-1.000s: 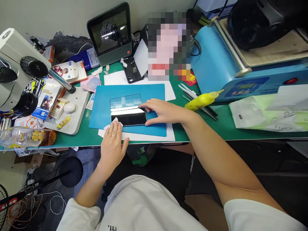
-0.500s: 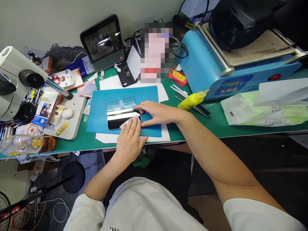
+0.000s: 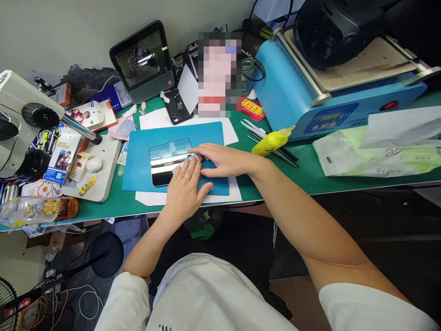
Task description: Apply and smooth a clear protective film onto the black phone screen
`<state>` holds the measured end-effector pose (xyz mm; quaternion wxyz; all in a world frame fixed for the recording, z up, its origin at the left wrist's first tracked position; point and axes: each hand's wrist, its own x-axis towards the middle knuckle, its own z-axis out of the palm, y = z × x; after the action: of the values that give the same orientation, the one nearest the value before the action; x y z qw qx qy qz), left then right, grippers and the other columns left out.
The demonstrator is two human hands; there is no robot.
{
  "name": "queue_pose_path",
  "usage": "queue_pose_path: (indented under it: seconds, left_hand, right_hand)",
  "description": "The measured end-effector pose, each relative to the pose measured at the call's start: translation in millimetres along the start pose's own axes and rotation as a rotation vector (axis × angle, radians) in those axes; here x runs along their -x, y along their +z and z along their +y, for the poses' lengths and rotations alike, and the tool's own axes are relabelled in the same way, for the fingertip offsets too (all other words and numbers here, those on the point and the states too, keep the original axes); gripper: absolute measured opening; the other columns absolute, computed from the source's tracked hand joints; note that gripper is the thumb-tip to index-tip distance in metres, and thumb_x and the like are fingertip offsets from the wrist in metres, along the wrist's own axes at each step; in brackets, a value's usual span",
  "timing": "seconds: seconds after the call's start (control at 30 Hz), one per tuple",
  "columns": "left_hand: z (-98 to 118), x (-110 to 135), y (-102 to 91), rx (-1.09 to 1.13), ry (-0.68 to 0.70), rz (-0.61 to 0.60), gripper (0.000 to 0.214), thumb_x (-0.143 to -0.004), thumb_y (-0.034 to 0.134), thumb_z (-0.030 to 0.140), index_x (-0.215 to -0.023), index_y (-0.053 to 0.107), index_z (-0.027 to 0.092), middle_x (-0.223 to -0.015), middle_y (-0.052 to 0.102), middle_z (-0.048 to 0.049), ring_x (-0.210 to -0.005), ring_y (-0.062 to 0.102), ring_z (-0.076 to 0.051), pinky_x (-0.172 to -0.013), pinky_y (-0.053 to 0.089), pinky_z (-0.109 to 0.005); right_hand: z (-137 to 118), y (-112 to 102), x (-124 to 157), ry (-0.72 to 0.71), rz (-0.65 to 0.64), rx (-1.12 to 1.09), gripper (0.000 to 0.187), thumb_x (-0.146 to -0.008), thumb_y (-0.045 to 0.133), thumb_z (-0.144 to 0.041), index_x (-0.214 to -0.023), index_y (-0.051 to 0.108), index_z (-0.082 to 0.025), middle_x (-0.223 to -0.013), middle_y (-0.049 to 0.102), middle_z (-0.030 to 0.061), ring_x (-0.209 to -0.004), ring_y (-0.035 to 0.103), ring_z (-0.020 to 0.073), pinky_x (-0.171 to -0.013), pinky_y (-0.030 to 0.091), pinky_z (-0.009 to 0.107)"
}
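Observation:
A black phone (image 3: 164, 164) lies screen up on a blue mat (image 3: 138, 165) on the green bench. My left hand (image 3: 186, 188), with a ring on one finger, lies flat over the phone's right part and presses a small white wipe (image 3: 193, 157) onto the glass with its fingers together. My right hand (image 3: 223, 158) rests on the mat at the phone's right end, fingers stretched out and touching the edge of the phone.
A microscope (image 3: 24, 124) and small boxes crowd the left. A small screen (image 3: 143, 59) stands at the back. Tweezers and a yellow bottle (image 3: 272, 141) lie right of the mat, beside a blue roller machine (image 3: 327, 92). Plastic bags (image 3: 375, 156) lie far right.
My left hand has slid with the wipe from the phone's lower left corner across to its right part. My right hand has stayed at the phone's right end.

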<state>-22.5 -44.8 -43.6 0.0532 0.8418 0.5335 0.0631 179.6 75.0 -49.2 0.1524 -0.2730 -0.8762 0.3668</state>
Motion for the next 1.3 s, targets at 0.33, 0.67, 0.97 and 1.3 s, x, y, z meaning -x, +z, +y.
queue_pose_path:
  seconds: [0.33, 0.67, 0.97, 1.3]
  left_hand:
    - [-24, 38, -4.1, 0.059, -0.006, 0.092, 0.063, -0.12, 0.038, 0.046, -0.18, 0.028, 0.027, -0.18, 0.047, -0.0142, -0.17, 0.041, -0.031, -0.135, 0.043, -0.056]
    - [7, 22, -2.7, -0.039, 0.037, 0.004, 0.058, -0.121, 0.033, 0.037, -0.169, 0.051, 0.009, -0.177, 0.05, -0.0173, -0.169, 0.043, -0.032, -0.136, 0.042, -0.052]
    - [-4, 57, -9.3, -0.003, 0.008, 0.008, 0.057, -0.12, 0.033, 0.031, -0.176, 0.04, 0.02, -0.18, 0.046, -0.0131, -0.17, 0.04, -0.028, -0.137, 0.042, -0.052]
    - [-44, 87, -17.2, -0.034, -0.175, 0.067, 0.057, -0.121, 0.033, 0.035, -0.176, 0.04, 0.018, -0.18, 0.045, -0.0173, -0.17, 0.041, -0.034, -0.135, 0.044, -0.059]
  right_hand:
    - [1, 0, -3, 0.058, 0.008, -0.056, 0.06, -0.094, 0.061, -0.045, -0.148, 0.065, -0.018, -0.109, 0.069, 0.012, -0.105, 0.065, 0.034, -0.096, 0.053, 0.049]
    - [1, -1, -2, 0.122, 0.034, -0.154, 0.06, -0.107, 0.043, -0.052, -0.153, 0.066, -0.02, -0.135, 0.075, 0.0171, -0.125, 0.067, 0.0393, -0.11, 0.05, 0.056]
    - [-3, -4, -2, 0.124, -0.005, -0.104, 0.06, -0.108, 0.041, -0.049, -0.153, 0.066, -0.018, -0.139, 0.074, 0.019, -0.128, 0.066, 0.0391, -0.11, 0.051, 0.056]
    - [-4, -6, 1, 0.053, -0.048, -0.028, 0.071, -0.092, 0.071, -0.066, -0.145, 0.068, -0.018, -0.111, 0.07, 0.0133, -0.107, 0.063, 0.0361, -0.094, 0.05, 0.049]
